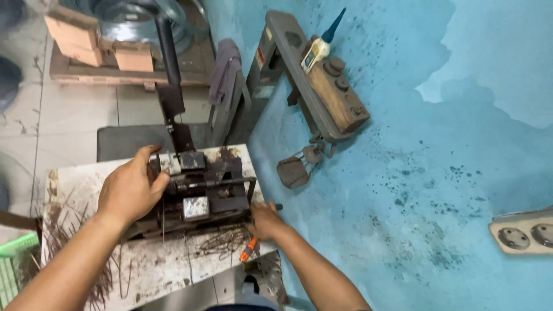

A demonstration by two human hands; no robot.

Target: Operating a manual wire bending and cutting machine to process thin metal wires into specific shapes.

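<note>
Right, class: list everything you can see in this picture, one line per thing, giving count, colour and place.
Dark metal lever press: one, black-brown, on the tabletop.
White worn tabletop: one, rust-stained, lower left.
Thin bent wire pieces: many, dark, scattered by the press.
Orange-handled tool: one, at the table's front edge.
Small glue bottle: one, white with blue nozzle, on a wooden block above.
Beige wall socket: one double, right edge.
Green crate: one, far left.
Left hand: on the press.
Right hand: at the press's right side.

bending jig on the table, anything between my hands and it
Nothing visible does. The left hand already rests on the left side of the dark metal bending jig, and the right hand is at its right edge by the handle end. Loose wire pieces lie in front of the jig, not between.
</note>
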